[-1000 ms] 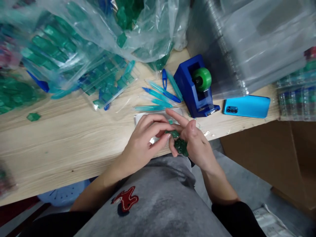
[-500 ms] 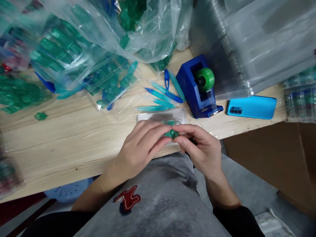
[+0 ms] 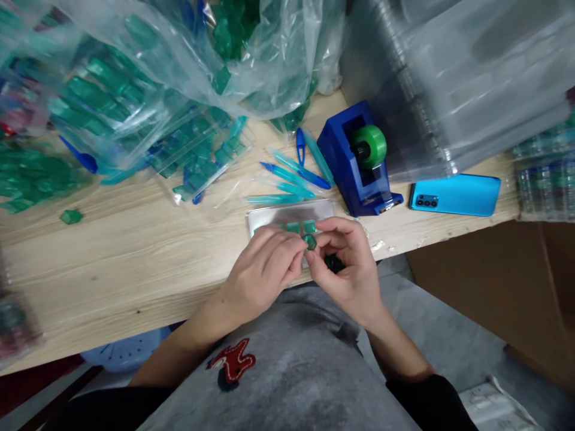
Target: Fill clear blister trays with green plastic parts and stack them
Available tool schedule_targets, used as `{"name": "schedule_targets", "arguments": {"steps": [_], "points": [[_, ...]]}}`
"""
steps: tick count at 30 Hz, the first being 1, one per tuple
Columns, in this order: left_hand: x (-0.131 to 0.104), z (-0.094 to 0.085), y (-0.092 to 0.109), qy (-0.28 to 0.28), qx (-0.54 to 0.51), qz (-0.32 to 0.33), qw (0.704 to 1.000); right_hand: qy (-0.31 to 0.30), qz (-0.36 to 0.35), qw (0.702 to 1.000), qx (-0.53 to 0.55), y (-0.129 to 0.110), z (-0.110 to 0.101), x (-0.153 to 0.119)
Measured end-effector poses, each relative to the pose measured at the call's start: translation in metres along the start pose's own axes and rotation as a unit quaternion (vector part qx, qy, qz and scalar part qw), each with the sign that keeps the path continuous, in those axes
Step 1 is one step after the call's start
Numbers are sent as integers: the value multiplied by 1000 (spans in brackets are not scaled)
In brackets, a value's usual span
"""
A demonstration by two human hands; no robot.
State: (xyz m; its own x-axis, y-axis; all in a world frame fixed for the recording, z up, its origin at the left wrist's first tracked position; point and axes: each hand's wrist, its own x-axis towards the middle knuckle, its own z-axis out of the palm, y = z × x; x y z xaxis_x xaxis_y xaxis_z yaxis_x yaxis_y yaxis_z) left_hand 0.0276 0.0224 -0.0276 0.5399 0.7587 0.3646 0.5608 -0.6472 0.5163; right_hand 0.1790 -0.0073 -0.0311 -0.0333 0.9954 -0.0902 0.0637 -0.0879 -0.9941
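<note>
A small green translucent piece [image 3: 309, 242] is between the fingertips of both hands, over the front edge of a pale tray [image 3: 269, 215]. My left hand [image 3: 265, 269] has its fingers curled, its fingertips at the piece's left side. My right hand [image 3: 348, 263] pinches the piece from the right, and a dark object [image 3: 333, 263] sits in its palm under the curled fingers. Green square pieces [image 3: 293, 228] lie in the tray behind my hands; the left hand hides part of the tray.
Behind the tray lie turquoise pens [image 3: 291, 175] and a blue tape dispenser [image 3: 354, 161]. A blue phone [image 3: 456, 195] is at right. Plastic bags [image 3: 179, 60] of green pieces fill the back left. One green piece [image 3: 72, 216] lies at left. A large clear container [image 3: 485, 78] stands back right.
My right hand has shifted left and turned, showing the dark object in its palm. My left fingers have curled in more. More of the tray's green squares now show.
</note>
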Motion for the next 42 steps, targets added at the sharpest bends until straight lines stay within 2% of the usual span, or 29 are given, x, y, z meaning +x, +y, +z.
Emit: {"name": "schedule_targets", "arguments": {"steps": [2, 5, 8, 11, 13, 18, 22, 24, 25, 27, 29, 31, 32, 34, 38, 42], "points": [[0, 0, 0, -3, -9, -12, 1000, 16, -27, 997, -68, 0, 1, -2], [-1, -1, -2, -7, -57, -66, 996, 32, -67, 982, -173, -1, -1, -3], [-5, -1, -2, 1, -132, -156, 979, 17, -63, 984, -165, -2, -10, -4], [-6, -2, 2, 1, -227, -258, 939, -13, -26, 995, -98, -1, -19, -6], [-6, -3, 6, -20, -289, -303, 908, -29, -25, 995, -91, 2, -23, -9], [-8, 1, 15, -76, -398, -373, 834, -59, -35, 995, -70, 7, -29, -18], [-14, 12, 19, -87, -424, -406, 805, -55, -44, 994, -86, 7, -32, -23], [-17, 16, 20, -87, -424, -400, 808, -58, -62, 989, -120, 7, -34, -21], [-19, 17, 20, -87, -410, -392, 819, -56, -74, 985, -145, 7, -36, -19], [-23, 15, 18, -99, -333, -346, 871, -42, -100, 971, -214, 9, -42, -13], [-29, 11, 14, -133, -201, -255, 936, -29, -127, 944, -302, 14, -48, -5], [-34, 7, 9, -175, -66, -151, 970, -45, -138, 911, -386, 18, -54, 3], [-35, 6, 7, -193, -19, -116, 974, -64, -133, 897, -418, 20, -56, 7], [-36, 5, 3, -217, 28, -88, 972, -110, -115, 877, -454, 22, -60, 11], [-34, 7, -2, -232, 33, -87, 968, -168, -90, 855, -483, 21, -64, 17], [-36, 9, -2, -242, 47, -77, 966, -212, -130, 805, -538, 16, -61, 22]]}}
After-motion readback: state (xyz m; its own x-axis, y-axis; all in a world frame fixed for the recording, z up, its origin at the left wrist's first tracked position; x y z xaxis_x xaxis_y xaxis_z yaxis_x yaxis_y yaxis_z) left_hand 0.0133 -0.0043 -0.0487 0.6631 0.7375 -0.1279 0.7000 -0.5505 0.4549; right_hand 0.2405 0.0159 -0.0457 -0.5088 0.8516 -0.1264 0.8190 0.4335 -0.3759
